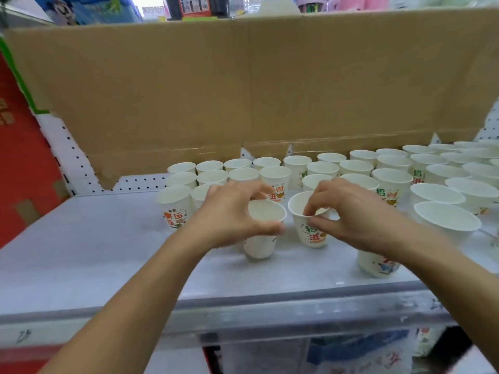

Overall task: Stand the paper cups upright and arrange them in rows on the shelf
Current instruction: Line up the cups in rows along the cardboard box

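Several white paper cups with coloured print stand upright in rows along the back of the grey shelf. My left hand grips the rim of one upright cup in front of the rows. Just to its right, my right hand pinches the rim of a second cup, which tilts slightly. Another cup stands under my right forearm, partly hidden.
A tall brown cardboard sheet stands behind the rows. Wider white paper bowls crowd the right side of the shelf. A red panel borders the left. The shelf's front lip runs across below my arms.
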### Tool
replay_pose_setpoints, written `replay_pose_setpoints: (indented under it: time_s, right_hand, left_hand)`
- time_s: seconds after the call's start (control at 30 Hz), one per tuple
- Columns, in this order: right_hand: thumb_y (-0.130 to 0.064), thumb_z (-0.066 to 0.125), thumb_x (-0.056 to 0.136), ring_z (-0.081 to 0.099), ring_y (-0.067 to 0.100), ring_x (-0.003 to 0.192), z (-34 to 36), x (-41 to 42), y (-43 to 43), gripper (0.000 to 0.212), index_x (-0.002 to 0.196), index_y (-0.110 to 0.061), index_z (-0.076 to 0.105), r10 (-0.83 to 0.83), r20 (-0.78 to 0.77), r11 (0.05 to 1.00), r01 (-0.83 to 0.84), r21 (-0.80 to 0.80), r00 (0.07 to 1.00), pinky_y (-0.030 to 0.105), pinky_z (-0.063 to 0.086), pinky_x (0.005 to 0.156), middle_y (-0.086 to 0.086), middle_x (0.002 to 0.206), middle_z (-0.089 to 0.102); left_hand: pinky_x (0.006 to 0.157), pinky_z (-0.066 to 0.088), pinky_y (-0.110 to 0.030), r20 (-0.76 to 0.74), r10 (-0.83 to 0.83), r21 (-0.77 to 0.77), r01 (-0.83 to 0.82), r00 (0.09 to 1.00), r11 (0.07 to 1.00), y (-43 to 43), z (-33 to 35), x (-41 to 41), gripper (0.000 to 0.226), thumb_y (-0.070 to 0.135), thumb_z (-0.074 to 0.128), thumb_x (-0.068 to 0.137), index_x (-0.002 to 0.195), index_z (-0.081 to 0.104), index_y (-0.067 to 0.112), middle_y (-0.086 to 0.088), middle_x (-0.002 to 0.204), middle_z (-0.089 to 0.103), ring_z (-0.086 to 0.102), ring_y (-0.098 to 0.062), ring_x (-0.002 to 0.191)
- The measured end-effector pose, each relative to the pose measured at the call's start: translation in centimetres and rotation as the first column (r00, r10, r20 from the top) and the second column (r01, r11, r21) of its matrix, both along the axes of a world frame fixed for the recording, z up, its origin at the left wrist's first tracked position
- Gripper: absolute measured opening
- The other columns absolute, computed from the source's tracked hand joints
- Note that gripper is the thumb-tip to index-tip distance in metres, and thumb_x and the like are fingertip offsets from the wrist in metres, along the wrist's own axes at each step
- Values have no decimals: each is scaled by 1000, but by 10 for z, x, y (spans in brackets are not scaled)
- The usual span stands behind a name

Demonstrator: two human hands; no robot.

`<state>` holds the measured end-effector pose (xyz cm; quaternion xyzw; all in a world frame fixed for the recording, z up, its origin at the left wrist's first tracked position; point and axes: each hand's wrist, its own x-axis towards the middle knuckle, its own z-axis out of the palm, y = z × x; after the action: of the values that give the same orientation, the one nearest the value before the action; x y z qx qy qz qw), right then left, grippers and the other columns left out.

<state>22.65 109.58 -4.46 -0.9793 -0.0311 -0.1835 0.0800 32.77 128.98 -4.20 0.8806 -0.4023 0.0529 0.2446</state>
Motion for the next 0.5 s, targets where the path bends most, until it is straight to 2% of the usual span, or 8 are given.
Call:
replay_pose_setpoints:
  time_s: [0.17, 0.3, 0.4, 0.5]
  right_hand:
    - [-29, 64, 88, 52, 13, 90, 8, 30, 5, 10, 94, -24, 70, 43, -8, 999, -43, 27, 999, 34, 45, 80, -9, 91, 56]
    - [-24, 65, 84, 58, 13, 86, 10, 43, 7, 8, 86, -28, 71, 46, -37, 997, -43, 69, 998, 40, 51, 78, -10, 88, 64]
    - [-28, 65, 83, 56, 11, 90, 12, 45, 7, 7, 88, -30, 71, 49, -70, 998, -45, 52, 996, 40, 50, 81, -10, 95, 65]
    - [-34, 66, 82, 50, 9, 95, 14, 43, 5, 10, 91, -33, 70, 28, -54, 999, -26, 29, 998, 39, 48, 82, -11, 98, 61]
  left_hand:
    - [105, 39, -40, -161, 27, 69, -16, 987, 997, 0, 14, 43, 74, 68, 76, 50, 117, 51, 49, 23, 117, 58, 48, -12, 120]
    - [107, 38, -31, -229, -45, 108, 71, 972, 992, -3, 17, 57, 68, 39, 83, 69, 128, 50, 33, 15, 129, 54, 48, -2, 121]
    - [102, 37, -24, -214, -85, 171, 123, 973, 978, -1, 23, 58, 68, 27, 79, 74, 133, 46, 32, 19, 132, 50, 45, 0, 121]
    - [98, 38, -25, -163, -64, 192, 96, 984, 977, 6, 27, 57, 67, 38, 77, 74, 132, 46, 40, 21, 130, 48, 44, -4, 120]
